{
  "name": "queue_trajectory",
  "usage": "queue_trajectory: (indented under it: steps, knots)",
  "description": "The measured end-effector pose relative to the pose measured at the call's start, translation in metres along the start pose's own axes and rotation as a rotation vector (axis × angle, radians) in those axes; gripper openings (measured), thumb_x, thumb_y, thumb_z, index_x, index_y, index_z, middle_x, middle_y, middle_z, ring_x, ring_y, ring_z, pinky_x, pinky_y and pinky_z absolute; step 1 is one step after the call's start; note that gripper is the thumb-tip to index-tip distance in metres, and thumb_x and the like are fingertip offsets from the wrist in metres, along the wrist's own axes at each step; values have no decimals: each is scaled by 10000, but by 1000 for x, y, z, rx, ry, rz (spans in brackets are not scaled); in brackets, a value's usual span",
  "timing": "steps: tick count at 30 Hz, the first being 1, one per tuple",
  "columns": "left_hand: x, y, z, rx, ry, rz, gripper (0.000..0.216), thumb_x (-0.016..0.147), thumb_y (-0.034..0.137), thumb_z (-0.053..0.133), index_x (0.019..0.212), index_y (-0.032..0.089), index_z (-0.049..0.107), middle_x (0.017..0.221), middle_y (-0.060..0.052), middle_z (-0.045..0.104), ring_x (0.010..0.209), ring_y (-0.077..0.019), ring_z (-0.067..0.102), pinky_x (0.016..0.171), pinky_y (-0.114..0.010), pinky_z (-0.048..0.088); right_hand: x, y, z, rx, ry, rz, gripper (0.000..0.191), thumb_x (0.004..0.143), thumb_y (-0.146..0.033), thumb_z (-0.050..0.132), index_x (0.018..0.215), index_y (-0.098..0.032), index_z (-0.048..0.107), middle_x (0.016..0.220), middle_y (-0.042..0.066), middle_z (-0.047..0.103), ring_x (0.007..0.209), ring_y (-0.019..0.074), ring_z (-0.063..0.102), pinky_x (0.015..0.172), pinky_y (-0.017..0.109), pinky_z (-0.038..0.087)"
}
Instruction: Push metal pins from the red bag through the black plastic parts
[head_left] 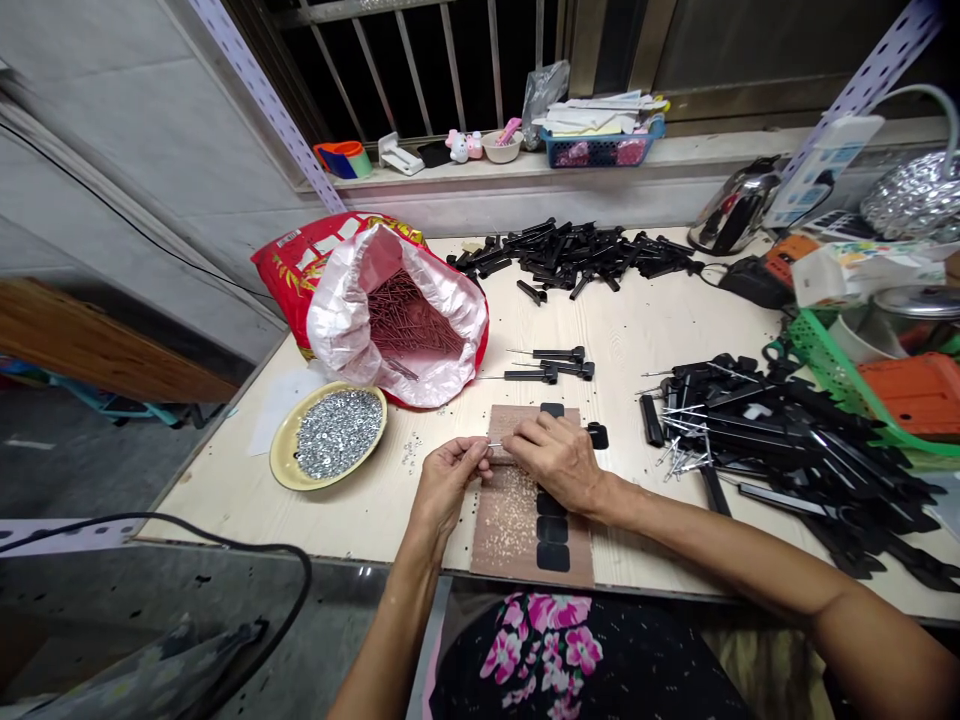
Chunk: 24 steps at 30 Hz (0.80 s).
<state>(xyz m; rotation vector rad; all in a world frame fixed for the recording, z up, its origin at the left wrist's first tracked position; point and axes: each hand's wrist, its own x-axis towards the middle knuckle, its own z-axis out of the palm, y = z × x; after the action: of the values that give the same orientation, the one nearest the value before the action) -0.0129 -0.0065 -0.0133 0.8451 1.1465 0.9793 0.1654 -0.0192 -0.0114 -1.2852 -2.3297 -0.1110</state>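
Note:
My left hand (452,478) pinches the left end of a thin silver pin (494,445) between thumb and fingertips. Curled over the pin's other end is my right hand (561,462); whatever else lies under its fingers is hidden. Both hands are above a brown board (501,545) strewn with pale specks. A column of black square pieces (553,530) runs along the board, partly covered by my right hand. Past its knuckles a black piece (597,435) shows. Beyond the board lie several black plastic parts (559,355) with thin pins sticking out to the left.
A yellow bowl (281,465) of small metal pieces and a red bag (296,262) of reddish-brown nails (405,315) stand at left. Black parts (570,250) are heaped at the back, more (787,430) at right with white rods (686,430). A green basket (832,365) stands beyond.

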Motion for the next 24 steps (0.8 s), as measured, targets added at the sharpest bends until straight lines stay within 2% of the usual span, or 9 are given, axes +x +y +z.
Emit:
queue_trajectory:
  steps: [4, 8, 11, 13, 15, 20, 24]
  knots:
    - [-3, 0, -1, 141, 35, 91, 247, 674, 333, 747, 782, 126, 669, 619, -1, 616, 563, -113, 556, 572, -232, 457, -1, 1, -1, 17, -35, -12, 210, 952, -215, 430, 883, -205, 628, 803, 43, 610, 762, 163, 489, 622, 290, 307]
    - [-6, 2, 1, 331, 79, 218, 220, 725, 349, 701, 805, 145, 677, 652, -3, 629, 620, -123, 575, 626, -231, 453, 0, 2, -3, 247, -99, 152, 191, 946, -282, 457, 884, -180, 606, 838, 26, 604, 744, 129, 532, 599, 246, 336]
    - [-6, 3, 5, 302, 72, 196, 239, 718, 364, 705, 811, 145, 678, 682, -12, 642, 645, -130, 585, 639, -235, 460, 1, 2, -4, 423, -121, 257, 172, 942, -287, 470, 896, -183, 599, 848, 5, 608, 749, 114, 557, 607, 225, 357]
    - [-5, 3, 7, 233, 64, 154, 255, 698, 369, 721, 798, 139, 673, 685, -11, 637, 625, -122, 576, 616, -233, 464, 0, 2, -4, 459, -113, 276, 156, 937, -276, 483, 894, -183, 601, 844, 1, 609, 754, 110, 556, 620, 223, 362]
    - [-3, 3, 7, 183, 52, 114, 263, 680, 366, 737, 778, 133, 663, 655, 0, 620, 575, -106, 555, 579, -225, 458, -3, 1, -2, 374, -85, 230, 154, 936, -260, 487, 893, -180, 610, 838, 11, 610, 753, 118, 541, 623, 234, 354]
    - [1, 0, 4, 67, -38, -30, 296, 628, 344, 780, 759, 109, 657, 612, -2, 617, 486, -76, 519, 518, -205, 421, -9, 1, 1, 4, 27, 8, 232, 956, -184, 422, 874, -208, 637, 814, 33, 619, 743, 152, 471, 611, 288, 299]
    - [2, 0, 4, 21, -79, -97, 318, 603, 345, 799, 753, 99, 663, 619, -19, 629, 480, -72, 512, 502, -201, 407, -10, 2, -1, -53, 35, -48, 247, 966, -186, 401, 883, -212, 632, 790, 33, 609, 736, 157, 452, 605, 294, 278]
